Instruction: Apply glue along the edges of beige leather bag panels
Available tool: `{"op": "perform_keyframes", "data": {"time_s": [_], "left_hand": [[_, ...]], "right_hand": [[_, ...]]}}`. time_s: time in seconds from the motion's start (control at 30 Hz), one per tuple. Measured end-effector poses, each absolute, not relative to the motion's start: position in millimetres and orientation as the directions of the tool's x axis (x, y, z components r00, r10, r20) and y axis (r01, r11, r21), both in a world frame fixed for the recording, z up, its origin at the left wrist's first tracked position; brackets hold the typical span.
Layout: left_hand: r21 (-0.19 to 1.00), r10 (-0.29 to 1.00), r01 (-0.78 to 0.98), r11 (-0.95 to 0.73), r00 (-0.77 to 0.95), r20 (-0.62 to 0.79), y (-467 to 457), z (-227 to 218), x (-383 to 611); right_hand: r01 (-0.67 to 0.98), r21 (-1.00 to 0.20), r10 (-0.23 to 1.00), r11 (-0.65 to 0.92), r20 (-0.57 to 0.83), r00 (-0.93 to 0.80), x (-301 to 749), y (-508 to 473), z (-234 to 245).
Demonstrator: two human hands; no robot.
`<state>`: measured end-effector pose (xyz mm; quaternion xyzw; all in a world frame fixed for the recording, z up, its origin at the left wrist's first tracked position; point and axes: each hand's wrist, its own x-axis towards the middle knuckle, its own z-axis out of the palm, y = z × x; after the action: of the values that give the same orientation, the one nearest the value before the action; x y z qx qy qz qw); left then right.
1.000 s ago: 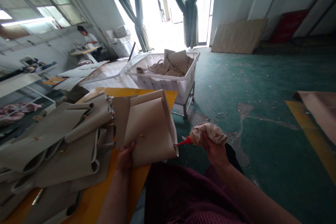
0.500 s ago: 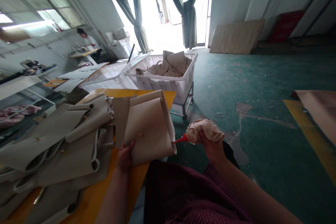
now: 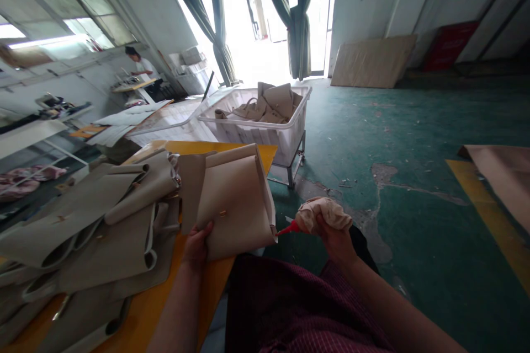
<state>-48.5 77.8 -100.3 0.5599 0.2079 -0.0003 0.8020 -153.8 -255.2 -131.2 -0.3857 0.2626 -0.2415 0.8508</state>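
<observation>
Two bare hands show in the head view, at a folded tan piece [image 3: 236, 198], smooth, leather-like and roughly rectangular, which overhangs the edge of a yellow tabletop [image 3: 144, 314]. The left hand [image 3: 196, 242] is closed on its near left side, thumb on top; the right hand [image 3: 336, 238] curls round a cloth-wrapped bottle [image 3: 315, 212], soft and crumpled outside, whose slim red nozzle [image 3: 293, 226] tapers to the piece's layered right edge (whether the tip touches cannot be told). A small gold-coloured fitting [image 3: 223, 213] sits on the piece. Beside it, similar pieces [image 3: 103, 253] overlap, curling and rolled. Beyond, a white rimmed tub [image 3: 285, 140] holds jumbled tan goods [image 3: 281, 100].
</observation>
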Motion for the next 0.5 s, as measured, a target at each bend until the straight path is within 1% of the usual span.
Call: {"op": "perform_keyframes", "data": {"time_s": [0.1, 0.2, 0.27, 0.33, 0.43, 0.5], "left_hand": [[0.895, 0.208, 0.253, 0.367, 0.916, -0.344, 77, -98, -49], [0.891, 0.201, 0.267, 0.368, 0.912, -0.357, 77, -98, -49], [0.891, 0.198, 0.264, 0.37, 0.914, -0.353, 77, -98, -49], [0.894, 0.203, 0.265, 0.36, 0.913, -0.353, 77, -96, -50], [0.901, 0.199, 0.29, 0.323, 0.91, -0.365, 79, -90, -53], [0.898, 0.188, 0.317, 0.305, 0.904, -0.383, 84, -82, -58]], "right_hand": [[0.249, -0.737, -0.606, 0.628, -0.263, 0.751, -140, -253, -126], [0.293, -0.694, -0.589, 0.657, -0.231, 0.774, -125, -251, -116], [0.326, -0.65, -0.566, 0.687, -0.196, 0.801, -116, -252, -112], [0.344, -0.589, -0.544, 0.731, -0.2, 0.815, -106, -255, -108], [0.288, -0.487, -0.474, 0.825, -0.317, 0.822, -87, -265, -102], [0.201, -0.424, -0.386, 0.883, -0.414, 0.824, -70, -271, -94]]}}
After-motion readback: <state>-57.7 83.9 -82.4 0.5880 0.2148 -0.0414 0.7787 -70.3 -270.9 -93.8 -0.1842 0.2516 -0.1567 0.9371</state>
